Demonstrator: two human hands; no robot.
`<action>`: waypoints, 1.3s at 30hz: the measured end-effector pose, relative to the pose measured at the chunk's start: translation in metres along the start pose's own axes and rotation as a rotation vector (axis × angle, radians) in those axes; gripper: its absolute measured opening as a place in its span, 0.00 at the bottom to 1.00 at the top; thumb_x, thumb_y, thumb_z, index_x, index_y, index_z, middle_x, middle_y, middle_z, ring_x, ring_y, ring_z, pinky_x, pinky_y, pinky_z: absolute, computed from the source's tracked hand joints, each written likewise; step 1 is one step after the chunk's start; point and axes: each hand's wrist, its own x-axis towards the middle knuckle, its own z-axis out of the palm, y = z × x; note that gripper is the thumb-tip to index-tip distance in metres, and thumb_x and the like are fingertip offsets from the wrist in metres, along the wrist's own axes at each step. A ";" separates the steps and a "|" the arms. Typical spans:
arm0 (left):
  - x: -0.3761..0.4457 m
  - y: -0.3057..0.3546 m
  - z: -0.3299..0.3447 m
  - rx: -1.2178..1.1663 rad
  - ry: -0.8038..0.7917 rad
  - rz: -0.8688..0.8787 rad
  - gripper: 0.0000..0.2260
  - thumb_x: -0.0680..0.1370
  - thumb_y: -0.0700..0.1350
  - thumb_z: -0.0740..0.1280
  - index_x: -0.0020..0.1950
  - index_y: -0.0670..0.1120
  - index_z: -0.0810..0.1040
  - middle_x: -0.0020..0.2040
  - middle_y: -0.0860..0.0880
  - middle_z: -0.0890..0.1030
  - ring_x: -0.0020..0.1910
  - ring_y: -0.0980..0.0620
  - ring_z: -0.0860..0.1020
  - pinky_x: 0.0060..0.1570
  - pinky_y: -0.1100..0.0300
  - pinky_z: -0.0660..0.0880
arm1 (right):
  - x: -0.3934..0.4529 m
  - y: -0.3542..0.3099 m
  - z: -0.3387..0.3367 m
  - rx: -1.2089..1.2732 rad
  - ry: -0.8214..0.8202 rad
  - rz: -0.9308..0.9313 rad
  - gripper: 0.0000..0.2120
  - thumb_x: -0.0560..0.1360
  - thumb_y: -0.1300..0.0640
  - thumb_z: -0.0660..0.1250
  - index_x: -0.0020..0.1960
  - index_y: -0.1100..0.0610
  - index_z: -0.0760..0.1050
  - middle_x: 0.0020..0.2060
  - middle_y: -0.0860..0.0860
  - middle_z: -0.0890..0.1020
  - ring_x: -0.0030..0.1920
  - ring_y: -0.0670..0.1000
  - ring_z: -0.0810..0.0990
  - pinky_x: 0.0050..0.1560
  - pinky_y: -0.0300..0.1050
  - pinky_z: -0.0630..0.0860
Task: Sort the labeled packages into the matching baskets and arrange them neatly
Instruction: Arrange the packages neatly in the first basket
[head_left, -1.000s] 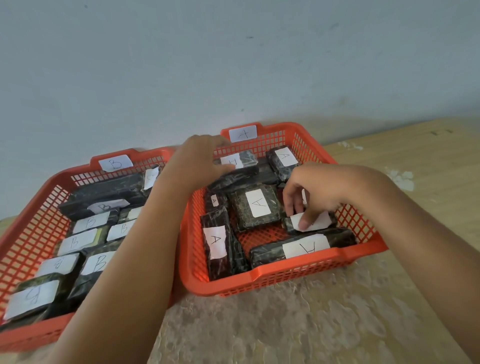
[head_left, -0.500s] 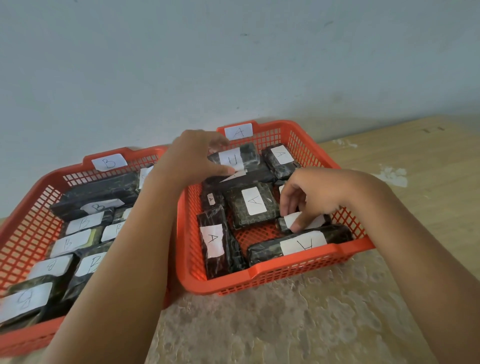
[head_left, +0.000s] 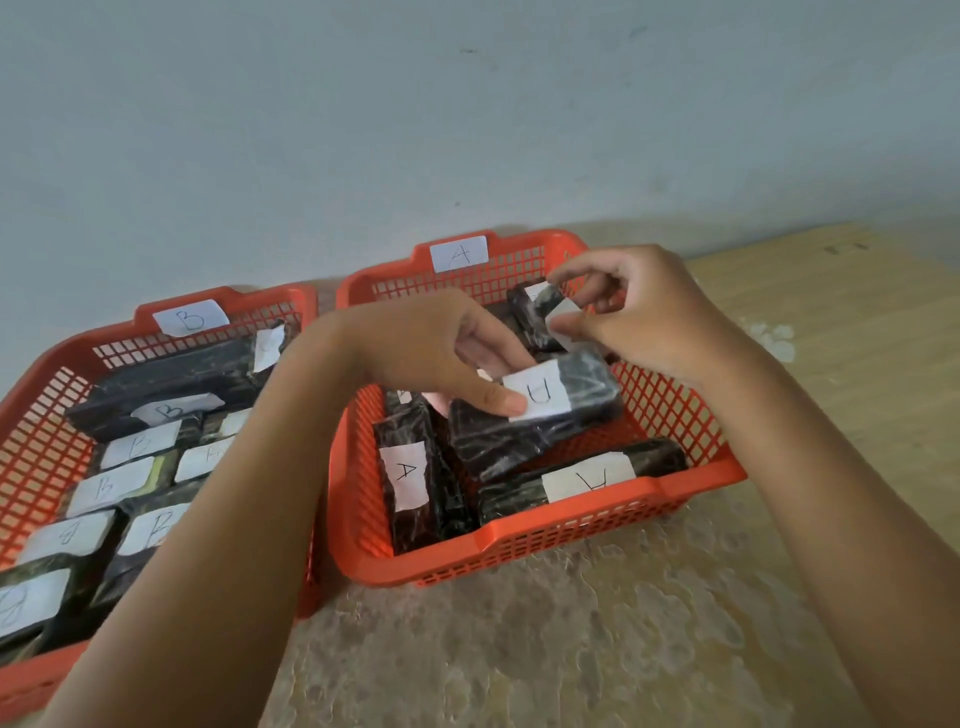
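Held package (head_left: 540, 415) long axis left-right

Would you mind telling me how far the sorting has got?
Mostly sorted: B packages fill basket B. In hand: the left hand and right hand each hold a package over basket A. Left: laying those down and tidying basket A's jumbled packages.

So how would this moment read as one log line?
left hand: holds long package | right hand: pinches small package | place: over basket A
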 end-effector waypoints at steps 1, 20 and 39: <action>0.004 0.001 0.004 0.052 -0.011 -0.019 0.17 0.72 0.57 0.78 0.59 0.56 0.85 0.52 0.55 0.88 0.48 0.57 0.86 0.43 0.58 0.82 | 0.000 0.000 0.001 -0.023 0.021 0.010 0.17 0.68 0.58 0.81 0.54 0.48 0.84 0.38 0.44 0.82 0.31 0.34 0.74 0.35 0.24 0.69; 0.031 0.012 0.040 0.383 0.155 -0.026 0.20 0.73 0.65 0.73 0.62 0.58 0.83 0.51 0.61 0.86 0.49 0.67 0.82 0.58 0.64 0.77 | 0.001 0.001 0.005 -0.124 -0.016 0.019 0.18 0.70 0.55 0.80 0.58 0.47 0.84 0.41 0.41 0.81 0.35 0.35 0.75 0.36 0.23 0.69; 0.016 -0.016 0.013 0.537 0.203 -0.180 0.37 0.59 0.57 0.86 0.65 0.64 0.76 0.55 0.62 0.78 0.53 0.58 0.75 0.50 0.56 0.74 | 0.000 -0.001 0.004 -0.101 -0.044 -0.027 0.14 0.71 0.55 0.79 0.53 0.43 0.83 0.40 0.43 0.82 0.36 0.36 0.77 0.39 0.26 0.71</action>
